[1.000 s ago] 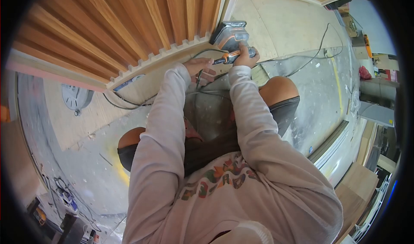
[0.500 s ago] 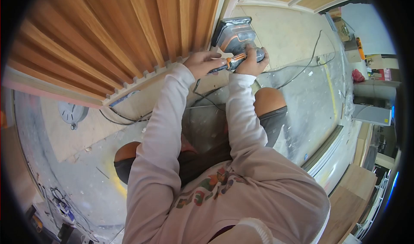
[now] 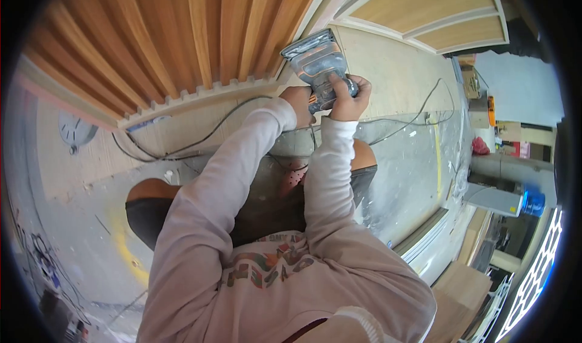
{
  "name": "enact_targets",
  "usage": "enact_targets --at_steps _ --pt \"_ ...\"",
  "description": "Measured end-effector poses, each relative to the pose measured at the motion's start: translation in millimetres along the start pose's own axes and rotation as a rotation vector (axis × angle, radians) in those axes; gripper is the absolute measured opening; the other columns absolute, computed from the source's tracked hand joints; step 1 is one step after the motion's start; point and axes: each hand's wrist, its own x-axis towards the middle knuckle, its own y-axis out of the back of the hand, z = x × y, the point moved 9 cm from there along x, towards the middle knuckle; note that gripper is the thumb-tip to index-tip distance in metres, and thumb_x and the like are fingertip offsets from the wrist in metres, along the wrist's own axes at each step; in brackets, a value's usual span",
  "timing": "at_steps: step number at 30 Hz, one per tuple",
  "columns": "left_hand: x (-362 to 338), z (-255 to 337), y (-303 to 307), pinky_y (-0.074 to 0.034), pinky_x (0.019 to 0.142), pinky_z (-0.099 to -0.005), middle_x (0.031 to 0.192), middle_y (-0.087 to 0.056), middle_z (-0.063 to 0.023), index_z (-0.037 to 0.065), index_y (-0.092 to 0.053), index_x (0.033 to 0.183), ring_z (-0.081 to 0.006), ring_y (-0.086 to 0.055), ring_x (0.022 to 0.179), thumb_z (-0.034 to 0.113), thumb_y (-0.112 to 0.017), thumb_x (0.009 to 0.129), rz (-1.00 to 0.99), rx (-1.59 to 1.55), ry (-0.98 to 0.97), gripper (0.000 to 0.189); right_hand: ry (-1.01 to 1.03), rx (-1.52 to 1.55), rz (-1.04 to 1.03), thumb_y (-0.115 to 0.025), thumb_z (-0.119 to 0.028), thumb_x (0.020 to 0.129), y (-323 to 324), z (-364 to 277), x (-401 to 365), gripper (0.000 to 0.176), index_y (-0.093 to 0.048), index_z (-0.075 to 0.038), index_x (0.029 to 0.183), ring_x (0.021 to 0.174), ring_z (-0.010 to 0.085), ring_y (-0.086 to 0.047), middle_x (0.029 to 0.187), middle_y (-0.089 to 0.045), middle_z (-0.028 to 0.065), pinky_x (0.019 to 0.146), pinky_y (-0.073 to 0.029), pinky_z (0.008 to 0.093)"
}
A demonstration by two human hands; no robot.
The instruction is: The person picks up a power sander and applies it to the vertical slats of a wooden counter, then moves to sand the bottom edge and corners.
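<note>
The right hand [image 3: 350,100] was clasped around the grip of a dusty grey-and-orange sander [image 3: 318,61], thumb laid along its top. The left hand [image 3: 297,106] was curled in at the near end of the same tool, closed on it beside the other hand, though its fingertips were partly hidden. The sander was held tilted, its flat pad turned toward the pale frame [image 3: 200,94] of a slatted wooden panel [image 3: 182,34]; whether pad and frame touched could not be told.

That panel walled off the whole left side of the tool. A dark cable [image 3: 236,116] ran across the floor by the left wrist and along the panel's foot, and another cord [image 3: 418,122] looped away on the right. Both knees and a pink perforated shoe [image 3: 294,176] took up the floor just below the forearms.

Farther out, a round grey reel-like thing [image 3: 76,131] lay to the left, near a blue item [image 3: 148,123] at the panel's lower edge. At upper right stood a second framed panel [image 3: 448,6]. Well off to the right were long strips [image 3: 421,237], wooden boards [image 3: 461,288], a red bundle [image 3: 481,146] and a blue container [image 3: 533,202].
</note>
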Motion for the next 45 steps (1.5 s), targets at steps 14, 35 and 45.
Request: enact_targets --at_steps 14,35,45 --pt "18 -26 -37 -0.048 0.089 -0.0362 0.102 -0.066 -0.0202 0.001 -0.065 0.105 -0.0334 -0.063 0.098 0.028 -0.083 0.059 0.160 -0.232 0.091 0.056 -0.472 -0.171 -0.645 -0.077 -0.010 0.068 -30 45 32 0.073 -0.036 0.014 0.124 0.084 0.0270 -0.065 0.103 -0.060 0.0229 0.071 -0.055 0.0329" --pt "40 -60 -84 -0.050 0.087 -0.0347 0.099 -0.068 -0.0170 0.002 -0.067 0.101 -0.0294 -0.065 0.094 0.029 -0.086 0.052 0.036 -0.377 0.148 0.059 -0.923 -0.131 -0.616 -0.076 -0.010 0.071 -20 96 -4 0.041 -0.061 0.010 0.102 0.070 0.0231 -0.067 0.089 -0.067 0.0153 0.062 -0.056 0.0337" --pt "46 -72 -103 -0.049 0.089 -0.0347 0.104 -0.067 -0.0167 0.003 -0.065 0.106 -0.0289 -0.064 0.097 0.033 -0.086 0.053 -0.031 -0.331 0.170 0.065 -0.750 -0.442 -0.646 -0.081 -0.016 0.063 -14 114 -1 0.046 -0.065 0.009 0.098 0.072 0.0187 -0.066 0.087 -0.068 0.0119 0.064 -0.052 0.0297"
